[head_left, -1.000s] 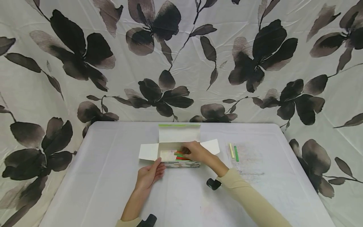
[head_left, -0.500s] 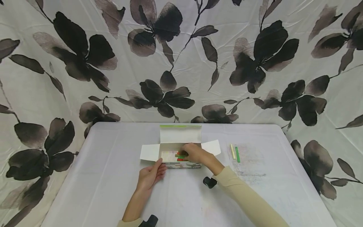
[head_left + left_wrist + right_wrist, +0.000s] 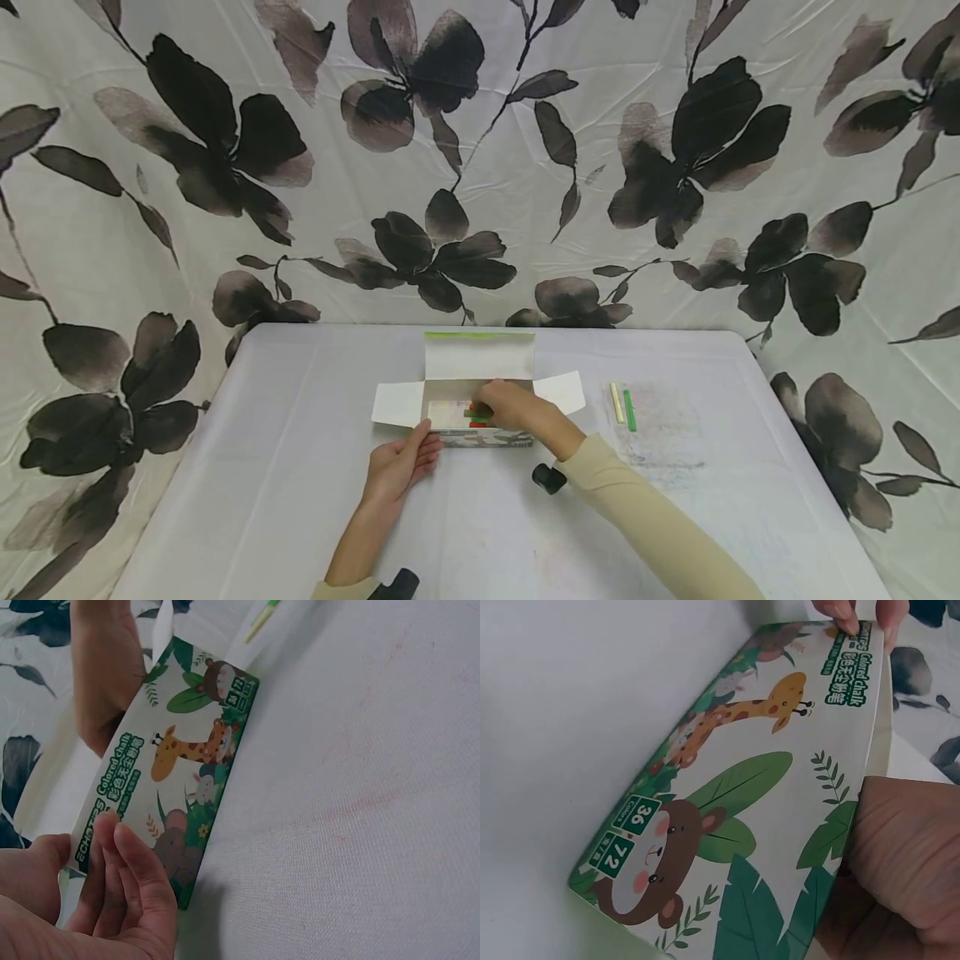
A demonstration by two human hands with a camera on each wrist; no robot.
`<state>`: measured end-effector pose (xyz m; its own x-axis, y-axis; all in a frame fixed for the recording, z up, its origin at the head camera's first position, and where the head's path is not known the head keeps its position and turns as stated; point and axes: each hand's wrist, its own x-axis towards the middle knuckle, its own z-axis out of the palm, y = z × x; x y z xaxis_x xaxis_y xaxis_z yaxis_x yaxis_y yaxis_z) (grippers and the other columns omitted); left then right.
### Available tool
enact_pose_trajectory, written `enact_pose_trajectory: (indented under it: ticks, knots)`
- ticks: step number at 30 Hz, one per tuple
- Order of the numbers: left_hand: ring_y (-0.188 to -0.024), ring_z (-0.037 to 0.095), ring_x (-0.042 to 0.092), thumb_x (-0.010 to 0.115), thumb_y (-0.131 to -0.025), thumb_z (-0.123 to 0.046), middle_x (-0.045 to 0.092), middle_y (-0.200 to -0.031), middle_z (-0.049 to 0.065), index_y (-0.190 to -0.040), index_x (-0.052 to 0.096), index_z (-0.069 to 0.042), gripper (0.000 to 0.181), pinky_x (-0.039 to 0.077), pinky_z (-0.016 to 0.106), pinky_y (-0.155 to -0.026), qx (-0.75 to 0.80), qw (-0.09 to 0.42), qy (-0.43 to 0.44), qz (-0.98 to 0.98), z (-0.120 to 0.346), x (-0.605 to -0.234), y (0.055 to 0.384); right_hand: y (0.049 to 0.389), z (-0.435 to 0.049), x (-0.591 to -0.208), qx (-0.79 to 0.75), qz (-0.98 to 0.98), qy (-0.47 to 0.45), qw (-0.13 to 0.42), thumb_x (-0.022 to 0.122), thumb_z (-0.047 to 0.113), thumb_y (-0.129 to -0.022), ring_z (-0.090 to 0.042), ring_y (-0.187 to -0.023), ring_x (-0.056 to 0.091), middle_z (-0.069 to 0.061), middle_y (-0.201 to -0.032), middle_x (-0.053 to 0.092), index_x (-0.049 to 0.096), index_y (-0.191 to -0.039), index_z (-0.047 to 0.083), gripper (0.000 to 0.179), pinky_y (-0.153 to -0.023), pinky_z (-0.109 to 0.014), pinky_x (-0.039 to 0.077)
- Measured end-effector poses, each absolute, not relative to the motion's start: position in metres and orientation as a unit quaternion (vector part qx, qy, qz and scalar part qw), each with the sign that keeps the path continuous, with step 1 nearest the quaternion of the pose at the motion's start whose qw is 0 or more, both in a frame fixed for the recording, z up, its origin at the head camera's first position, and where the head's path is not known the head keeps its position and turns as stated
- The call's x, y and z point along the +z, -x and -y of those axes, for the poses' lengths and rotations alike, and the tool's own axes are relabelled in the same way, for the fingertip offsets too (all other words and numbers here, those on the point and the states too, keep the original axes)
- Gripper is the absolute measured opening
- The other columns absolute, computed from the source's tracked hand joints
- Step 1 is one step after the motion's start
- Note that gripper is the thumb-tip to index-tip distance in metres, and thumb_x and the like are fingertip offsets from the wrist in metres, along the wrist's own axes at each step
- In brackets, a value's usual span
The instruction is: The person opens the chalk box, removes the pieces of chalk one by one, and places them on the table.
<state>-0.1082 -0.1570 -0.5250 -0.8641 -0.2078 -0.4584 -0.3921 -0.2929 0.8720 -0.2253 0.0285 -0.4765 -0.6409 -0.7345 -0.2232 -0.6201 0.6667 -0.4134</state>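
Observation:
A colored chalk box point(image 3: 483, 437) with printed animals stands open on the table, its lid and side flaps spread out. My left hand point(image 3: 396, 467) holds its front left corner, thumb at the rim and fingers against the printed front point(image 3: 180, 750). My right hand point(image 3: 517, 407) reaches down into the box from the right. Red, olive and green chalk sticks point(image 3: 477, 425) show just left of its fingers. The front wall hides those fingertips in the right wrist view, so I cannot tell whether they grip a stick.
A pale yellow chalk stick point(image 3: 617, 403) and a green chalk stick point(image 3: 630, 411) lie on the table right of the box. Chalk smudges mark the white tabletop point(image 3: 675, 454) there. A floral cloth point(image 3: 480, 167) hangs behind the table.
My right hand has sunk a little deeper into the box, and its forearm has shifted left. Less of the chalk shows beside its fingers. My left hand keeps its hold on the corner.

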Motion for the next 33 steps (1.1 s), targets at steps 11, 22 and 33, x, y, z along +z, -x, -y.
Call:
enact_pose_trajectory:
  ticks: [11,22,33]
  knots:
    - [-0.079,0.008,0.07,0.071,-0.099,-0.039,0.076,-0.094,0.008,-0.114,0.069,0.01,0.051,0.06,0.019,-0.07,0.76,0.06,0.254,-0.595,0.155,-0.528,0.107,0.226,-0.023,-0.48,-0.103,-0.9,0.377,0.195,0.076,0.001,-0.092,-0.013,-0.074,0.05,-0.007,-0.09,0.068,0.071,-0.101,0.003,0.01,-0.069,-0.029,0.048]
    - [-0.08,0.009,0.071,0.071,-0.098,-0.04,0.076,-0.093,0.007,-0.113,0.069,0.01,0.052,0.06,0.019,-0.072,0.757,0.059,0.256,-0.599,0.155,-0.527,0.105,0.23,-0.029,-0.48,-0.143,-0.872,0.419,0.209,0.073,-0.003,-0.093,-0.016,-0.086,0.063,-0.006,-0.096,0.071,0.074,-0.101,0.004,0.01,-0.079,-0.028,0.055]
    - [-0.077,0.008,0.071,0.072,-0.098,-0.04,0.076,-0.091,0.007,-0.112,0.07,0.011,0.053,0.06,0.019,-0.07,0.755,0.053,0.264,-0.598,0.156,-0.527,0.109,0.239,-0.052,-0.475,-0.236,-0.833,0.454,0.21,0.07,-0.004,-0.095,-0.019,-0.089,0.065,-0.009,-0.1,0.072,0.072,-0.112,-0.001,0.017,-0.079,-0.024,0.055]
